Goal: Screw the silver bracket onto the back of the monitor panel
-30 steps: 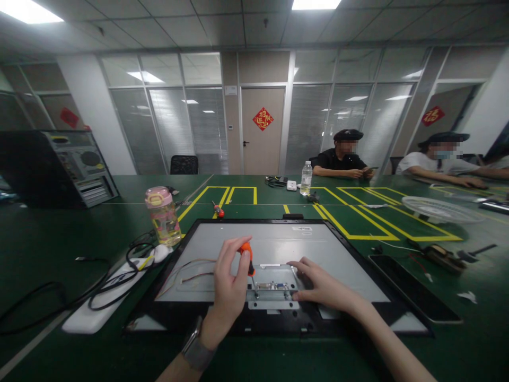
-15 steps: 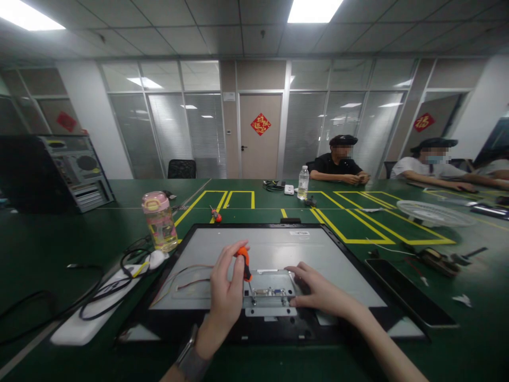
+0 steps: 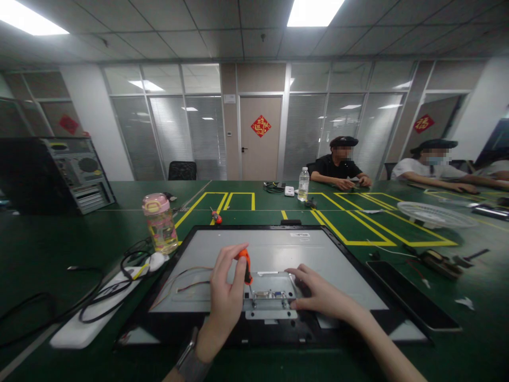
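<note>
Two hands (image 3: 226, 292) (image 3: 316, 293) flanking bracket (image 3: 272, 304) edges, open panel (image 3: 274, 248) beyond

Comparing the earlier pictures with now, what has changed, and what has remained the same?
The view has tipped slightly upward, so the scene sits lower in it. The dark-shirted co-worker's hands have moved apart. Nothing visibly was taken or let go: the left hand still holds the orange screwdriver at the metal bracket, and the right hand stays at the bracket's right side.

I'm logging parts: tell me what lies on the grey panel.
A metal bracket, thin wires and a white label. The panel under the bracket and behind the left hand is covered.
</note>
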Motion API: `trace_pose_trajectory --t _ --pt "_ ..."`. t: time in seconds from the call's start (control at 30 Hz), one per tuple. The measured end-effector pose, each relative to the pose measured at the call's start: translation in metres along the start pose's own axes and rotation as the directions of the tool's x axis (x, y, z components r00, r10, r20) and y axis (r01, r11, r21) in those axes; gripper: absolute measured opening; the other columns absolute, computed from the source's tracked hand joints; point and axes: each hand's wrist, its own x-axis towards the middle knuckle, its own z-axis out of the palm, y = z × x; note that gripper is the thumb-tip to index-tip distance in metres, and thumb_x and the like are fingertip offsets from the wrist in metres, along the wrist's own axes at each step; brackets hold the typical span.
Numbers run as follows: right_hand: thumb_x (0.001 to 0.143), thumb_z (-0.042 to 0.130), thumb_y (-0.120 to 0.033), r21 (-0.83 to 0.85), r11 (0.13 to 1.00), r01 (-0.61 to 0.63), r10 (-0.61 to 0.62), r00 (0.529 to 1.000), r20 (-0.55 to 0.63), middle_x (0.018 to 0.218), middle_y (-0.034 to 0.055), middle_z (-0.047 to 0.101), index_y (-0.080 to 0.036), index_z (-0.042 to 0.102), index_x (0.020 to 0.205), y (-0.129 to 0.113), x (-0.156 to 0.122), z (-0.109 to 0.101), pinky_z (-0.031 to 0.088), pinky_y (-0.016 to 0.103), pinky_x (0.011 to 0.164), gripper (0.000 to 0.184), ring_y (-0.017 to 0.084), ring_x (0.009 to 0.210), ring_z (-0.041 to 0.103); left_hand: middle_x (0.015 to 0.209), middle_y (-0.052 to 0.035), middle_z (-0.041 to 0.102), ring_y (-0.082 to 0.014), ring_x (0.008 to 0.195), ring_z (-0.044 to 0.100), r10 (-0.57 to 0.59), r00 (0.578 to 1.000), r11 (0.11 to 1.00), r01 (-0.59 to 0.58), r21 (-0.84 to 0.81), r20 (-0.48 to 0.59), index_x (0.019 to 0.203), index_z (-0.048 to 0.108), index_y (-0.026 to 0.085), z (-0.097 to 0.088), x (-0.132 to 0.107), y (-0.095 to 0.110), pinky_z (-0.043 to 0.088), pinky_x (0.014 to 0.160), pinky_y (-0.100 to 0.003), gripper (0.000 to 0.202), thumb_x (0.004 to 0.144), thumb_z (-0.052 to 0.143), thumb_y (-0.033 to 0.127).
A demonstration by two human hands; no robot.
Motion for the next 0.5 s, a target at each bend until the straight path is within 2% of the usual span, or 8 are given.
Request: trace_pose_trajectory --t 0.27,0.5 --pt "0.07 0.072 -0.039 -0.014 1.0 0.013 -0.013 1.0 -0.008 0.112 0.0081 0.051 -0.021 0.048 0.134 -0.0001 0.0005 0.0003 0.041 0.033 0.092 0.071 0.025 0.103 0.052 0.089 -0.0031 0.058 -0.0178 0.085 0.058 0.009 0.999 0.999 -0.008 0.035 -0.048 0.096 0.064 0.02 0.0007 -0.0008 -0.0023 0.047 0.078 -0.03 0.012 0.085 0.06 0.022" --pt "0.07 0.071 -0.039 -0.014 1.0 0.003 -0.003 1.0 -0.001 0.112 0.0085 0.051 -0.021 0.049 0.132 -0.0051 -0.0015 -0.0019 0.042 0.034 0.092 0.068 0.026 0.103 0.052 0.1 -0.0056 0.063 -0.0187 0.094 0.061 -0.11 0.994 0.989 0.112 -0.099 0.028 0.108 0.061 0.022 -0.0003 -0.0029 -0.002 0.048 0.083 -0.032 0.023 0.094 0.043 0.023"
